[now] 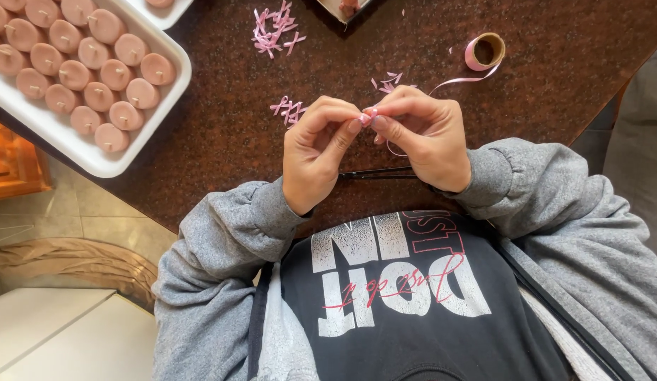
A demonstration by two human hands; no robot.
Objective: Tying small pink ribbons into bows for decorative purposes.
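**Pink ribbon pinched between two hands over a dark stone table**

Pink ribbon point(413, 94) is what both hands work on in the head view, the only one. A short bit of it sits pinched where the fingertips point(366, 118) of the two hands meet, just above the near edge of the table point(554, 49). From that pinch the ribbon's long run trails up and to the right, away from the body, to a small ribbon spool point(486, 51) lying farther back on the table. The right hand point(421, 134) is the nearer one to the spool, and the strand passes by it; a loop of ribbon also curves beneath this hand. The left hand point(320, 152) comes in from the other side, thumb and forefinger closed tight on the same bit. Both hands are narrow, fingers curled, holding ribbon.

Cut ribbon pieces point(273, 29) lie scattered beyond the hands on the table, another small cluster point(289, 109) just left of the left hand. A white tray point(95, 159) of pink candles point(95, 60) sits at the table's far-left part. The tabletop is dark, speckled brown stone. Left of the table, pale floor tiles point(88, 219) show.
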